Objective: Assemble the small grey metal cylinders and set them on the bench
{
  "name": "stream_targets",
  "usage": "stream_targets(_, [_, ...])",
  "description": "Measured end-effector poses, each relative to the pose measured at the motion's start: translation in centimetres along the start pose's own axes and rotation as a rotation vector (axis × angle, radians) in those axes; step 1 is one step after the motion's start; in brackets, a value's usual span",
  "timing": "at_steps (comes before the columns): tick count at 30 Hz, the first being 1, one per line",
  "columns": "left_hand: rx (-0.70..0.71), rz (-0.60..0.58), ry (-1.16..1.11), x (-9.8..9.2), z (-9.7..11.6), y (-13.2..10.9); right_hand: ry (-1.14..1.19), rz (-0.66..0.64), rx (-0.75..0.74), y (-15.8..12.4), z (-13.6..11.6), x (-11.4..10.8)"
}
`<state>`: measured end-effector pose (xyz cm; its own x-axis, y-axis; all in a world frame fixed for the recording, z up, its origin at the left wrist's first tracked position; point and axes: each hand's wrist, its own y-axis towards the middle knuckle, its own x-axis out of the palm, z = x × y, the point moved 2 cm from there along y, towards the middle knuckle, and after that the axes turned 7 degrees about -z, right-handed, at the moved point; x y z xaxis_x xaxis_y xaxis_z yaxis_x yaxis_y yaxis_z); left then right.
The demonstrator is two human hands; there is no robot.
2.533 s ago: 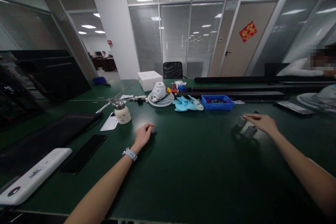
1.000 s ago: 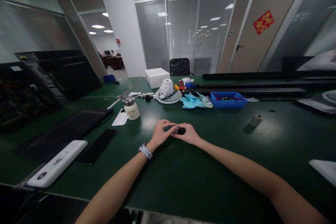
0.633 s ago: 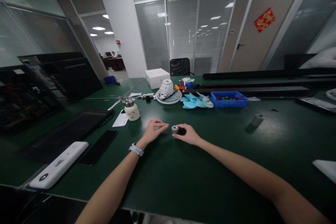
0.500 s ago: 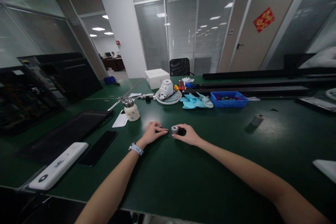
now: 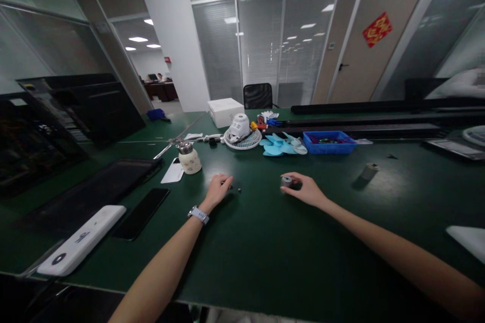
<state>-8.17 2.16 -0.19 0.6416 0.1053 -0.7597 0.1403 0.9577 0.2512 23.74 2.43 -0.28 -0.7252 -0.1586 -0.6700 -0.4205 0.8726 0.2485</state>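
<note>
My right hand [image 5: 305, 191] grips a small grey cylinder [image 5: 287, 181] between thumb and fingers. A dark hole shows in its top face. Left of it, my left hand [image 5: 217, 191], with a watch on the wrist, rests low over the green table. Its fingers are curled in, and a dark bit shows at the fingertips; what it is I cannot make out. Just beside those fingertips a tiny dark piece [image 5: 239, 190] lies on the table. Another grey cylinder [image 5: 370, 171] stands apart, to the right of my right hand.
A cream jar [image 5: 190, 159] with a metal lid, a black phone [image 5: 143, 213] and a long white device [image 5: 81, 240] are at left. Toward the back are a white fan part [image 5: 241, 133], blue fan blades [image 5: 278, 145], a blue bin [image 5: 329, 143] and a white box [image 5: 226, 112].
My right hand has moved right with the grey cylinder, away from my left hand. My left fingers have drawn in, and the tiny piece now shows on the table.
</note>
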Motion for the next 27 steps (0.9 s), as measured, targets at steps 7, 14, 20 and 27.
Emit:
stream_targets(7, [-0.048, 0.01, -0.016, 0.1, 0.2, 0.2, -0.17, 0.435, 0.522, -8.9, 10.7, -12.9])
stream_targets(14, [-0.095, 0.037, -0.064, -0.1, 0.1, 0.1, -0.493, 0.78, 0.632, -11.8, 9.5, -15.5])
stream_targets(20, [-0.153, 0.032, -0.146, 0.1, -0.3, 0.2, -0.571, 0.355, -0.061, -4.7, -0.5, -6.1])
stream_targets(27, [-0.126, 0.061, -0.047, 0.4, -0.9, 0.2, -0.16, -0.147, -0.084, 5.3, -5.9, 8.5])
